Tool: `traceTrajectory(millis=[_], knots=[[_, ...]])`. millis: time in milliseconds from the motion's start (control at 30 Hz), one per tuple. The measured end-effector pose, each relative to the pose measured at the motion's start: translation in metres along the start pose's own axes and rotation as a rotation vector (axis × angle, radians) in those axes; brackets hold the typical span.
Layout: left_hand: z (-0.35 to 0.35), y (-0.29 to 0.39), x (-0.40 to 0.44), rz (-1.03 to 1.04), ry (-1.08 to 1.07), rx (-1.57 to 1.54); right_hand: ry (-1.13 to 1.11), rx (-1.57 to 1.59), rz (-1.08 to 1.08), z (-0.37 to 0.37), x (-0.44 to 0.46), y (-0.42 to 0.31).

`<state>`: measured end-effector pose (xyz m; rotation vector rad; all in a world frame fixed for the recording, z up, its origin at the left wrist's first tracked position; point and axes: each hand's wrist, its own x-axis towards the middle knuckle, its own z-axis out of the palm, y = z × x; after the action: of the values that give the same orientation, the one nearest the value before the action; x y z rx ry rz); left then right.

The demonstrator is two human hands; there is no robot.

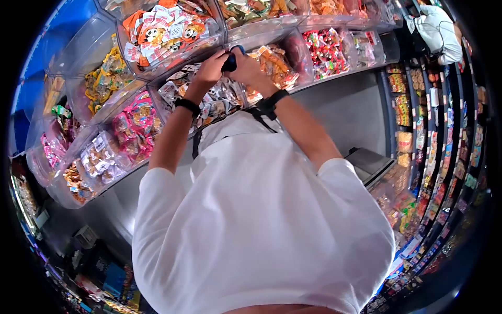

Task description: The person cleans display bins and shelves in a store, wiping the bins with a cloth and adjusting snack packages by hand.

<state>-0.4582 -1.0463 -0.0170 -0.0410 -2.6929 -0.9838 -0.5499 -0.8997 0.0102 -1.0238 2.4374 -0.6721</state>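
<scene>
Both of my hands meet at the upper middle of the head view, over the rim of the clear snack bins. My left hand (212, 69) is closed round the left side of a small dark object (229, 64). On its right side, my right hand (246, 68) holds the same object. What the object is cannot be made out. Beneath the hands lies a bin of brown and white snack packets (217, 97). Orange packets (272, 65) lie just to the right, and white and orange panda packets (167, 31) fill the bin above left.
Pink packets (137, 125) and yellow packets (107, 73) fill bins at the left. Red packets (327, 52) sit further right. Stocked shelves (418, 120) curve down the right side. A person in a white top (436, 31) is at the upper right.
</scene>
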Motion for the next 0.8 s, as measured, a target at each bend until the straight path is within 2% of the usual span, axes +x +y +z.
traceTrajectory(millis=[67, 100, 133, 167, 200, 233, 267, 300, 333, 433, 467, 533, 567, 633, 667, 733, 767, 800], knots=[[0.008, 0.01, -0.013, -0.016, 0.073, -0.033, 0.047, 0.016, -0.044, 0.002, -0.007, 0.002], [0.015, 0.014, -0.021, 0.007, 0.111, -0.058, 0.136, -0.088, -0.157, 0.006, -0.017, 0.008], [0.02, 0.018, -0.027, 0.073, 0.114, 0.062, 0.229, -0.194, -0.27, 0.007, -0.027, 0.015], [0.024, 0.022, -0.03, 0.105, 0.024, 0.111, -0.027, -0.014, -0.14, 0.003, -0.035, 0.026], [0.029, 0.025, -0.035, 0.136, -0.069, 0.159, -0.079, 0.051, -0.204, 0.002, -0.049, 0.039], [0.03, 0.032, -0.04, 0.253, -0.035, 0.07, -0.189, 0.084, -0.176, -0.01, -0.068, 0.039], [0.031, 0.042, -0.049, 0.368, -0.003, -0.019, -0.225, 0.11, -0.243, -0.013, -0.085, 0.047], [0.032, 0.06, -0.054, 0.299, -0.141, 0.048, -0.327, 0.01, -0.245, -0.002, -0.096, 0.071], [0.032, 0.067, -0.056, 0.432, -0.235, 0.24, -0.431, -0.019, -0.265, -0.002, -0.104, 0.083], [0.041, 0.078, -0.051, 0.339, -0.213, 0.242, -0.43, -0.061, -0.178, -0.021, -0.112, 0.078], [0.043, 0.079, -0.047, 0.318, -0.161, 0.256, -0.318, 0.008, -0.218, -0.025, -0.112, 0.081], [0.047, 0.082, -0.039, 0.181, -0.196, 0.29, -0.217, -0.005, -0.211, -0.035, -0.105, 0.089], [0.046, 0.087, -0.031, 0.177, -0.203, 0.292, -0.126, 0.001, -0.209, -0.043, -0.104, 0.094], [0.047, 0.1, -0.008, -0.063, -0.322, 0.27, -0.083, -0.006, -0.183, -0.061, -0.102, 0.108], [0.058, 0.102, 0.002, -0.164, -0.283, 0.117, -0.037, -0.02, -0.16, -0.072, -0.096, 0.117], [0.088, 0.108, 0.02, -0.281, -0.235, -0.207, 0.152, -0.065, -0.302, -0.092, -0.088, 0.14], [0.101, 0.116, 0.034, -0.318, -0.265, -0.269, 0.176, -0.047, -0.267, -0.102, -0.085, 0.152], [0.13, 0.115, 0.047, -0.29, -0.188, -0.252, 0.199, -0.031, -0.231, -0.11, -0.081, 0.162]])
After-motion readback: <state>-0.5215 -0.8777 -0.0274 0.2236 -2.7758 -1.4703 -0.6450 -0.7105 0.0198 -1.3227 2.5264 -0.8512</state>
